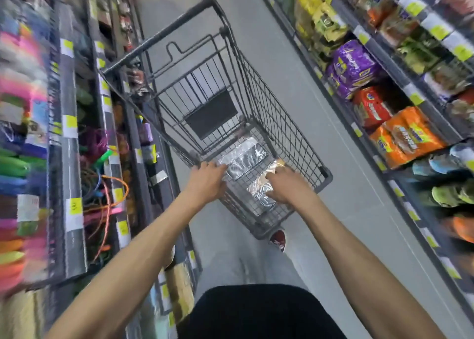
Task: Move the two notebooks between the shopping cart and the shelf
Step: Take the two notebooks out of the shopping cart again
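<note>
Step in hand, as judged: retrieval of the two notebooks from the shopping cart (259, 102), ahead of transfer to the shelf (74, 159) on the left side of the aisle. Both arms extended down into the near end of the wire basket. Left hand (206, 181) curled at the near-left corner of the basket, fingers (215, 166) bent together at the edge of the first notebook (243, 159), a dark item in glossy shrink-wrap lying flat on the basket floor just beyond and to the right of those fingertips; true pinch or mere contact: cannot tell. Right hand (283, 185) laid palm-down, fingers (272, 177) close together and resting on the second notebook (261, 192), likewise wrapped, lying directly under and to the left of those fingertips, touching or slightly overlapping the first. Next move, as judged: slide fingertips under each slippery wrapped edge, secure a firm pinch, lift clear of the basket rim, then swing left toward the shelf. Motion blur present at frame edges; finer cover detail unreadable.
</note>
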Demonstrator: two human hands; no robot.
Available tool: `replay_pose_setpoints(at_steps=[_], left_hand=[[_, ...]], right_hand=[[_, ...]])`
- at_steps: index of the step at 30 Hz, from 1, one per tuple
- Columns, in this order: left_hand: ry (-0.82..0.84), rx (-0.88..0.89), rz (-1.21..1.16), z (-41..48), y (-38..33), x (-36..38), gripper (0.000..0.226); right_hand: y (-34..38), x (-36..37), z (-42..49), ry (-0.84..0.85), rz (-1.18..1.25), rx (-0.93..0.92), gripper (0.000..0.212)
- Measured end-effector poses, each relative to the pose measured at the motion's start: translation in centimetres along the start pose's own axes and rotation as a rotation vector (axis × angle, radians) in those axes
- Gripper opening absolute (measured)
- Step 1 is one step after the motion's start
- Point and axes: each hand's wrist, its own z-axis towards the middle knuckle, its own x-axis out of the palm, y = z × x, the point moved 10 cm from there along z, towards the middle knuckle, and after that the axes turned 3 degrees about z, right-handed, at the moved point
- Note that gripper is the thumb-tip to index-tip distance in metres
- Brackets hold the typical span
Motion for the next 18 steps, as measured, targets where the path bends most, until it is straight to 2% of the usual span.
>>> replay_pose_setpoints(at_steps=[4,9,13,18], left_hand=[[0.071,0.053,0.014,4.8,-0.1,1.1,0.051],[0.152,0.141,-0.01,11.4,0.8,4.1,0.043],[0.361,0.192,-0.071,16.5,3.0,9.0,0.041],[0.463,0.218,-0.038,22.4,5.3,12.4,0.031]], right_hand=[[-1.7,1.3,3.5,0.037,0.069,0.075,0.041],[-3.9,5.7,8.0,0.116,0.232,0.229,0.034],[-5.4,9.5,11.0,0.175,0.39,0.386,0.034],[-7.0,14.5,15.0,0.223,0.516,0.53,0.028]])
